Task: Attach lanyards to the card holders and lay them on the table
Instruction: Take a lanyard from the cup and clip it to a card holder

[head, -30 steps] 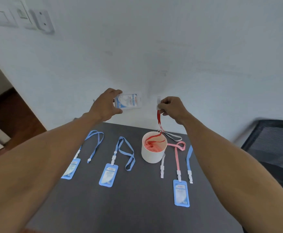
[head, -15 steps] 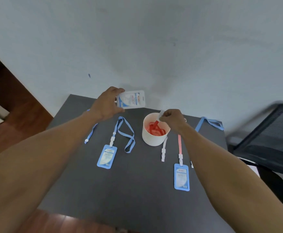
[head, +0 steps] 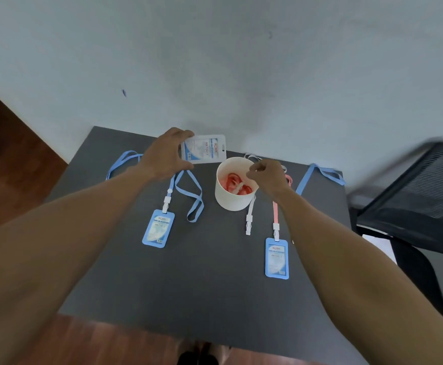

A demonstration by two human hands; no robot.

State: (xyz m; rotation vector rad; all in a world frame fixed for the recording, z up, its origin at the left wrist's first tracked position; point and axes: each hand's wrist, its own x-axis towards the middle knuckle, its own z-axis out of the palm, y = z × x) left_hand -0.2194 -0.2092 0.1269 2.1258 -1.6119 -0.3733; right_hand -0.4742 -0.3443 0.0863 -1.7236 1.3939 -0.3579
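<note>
While the white cup (head: pixel 233 192) stands near the far middle of the dark desk (head: pixel 202 285), the left hand (head: pixel 166 155) grips a white card holder (head: pixel 204 149) by its short edge, thumb below and fingers above, raised just left of the cup's rim. The right hand (head: pixel 266 175) hovers over the right rim of the cup with fingertips pinched together; whether they hold anything cannot be told. A red lanyard (head: pixel 235 184) lies coiled inside the cup. Left of the cup, a blue card holder (head: pixel 158 228) lies flat with a blue lanyard (head: pixel 188 192) clipped to it. Right of the cup lie a white lanyard clip (head: pixel 249 222) and a second blue card holder (head: pixel 276 258) attached to a pink lanyard (head: pixel 275 212). Another blue lanyard (head: pixel 318 175) lies farther right of the cup.
</note>
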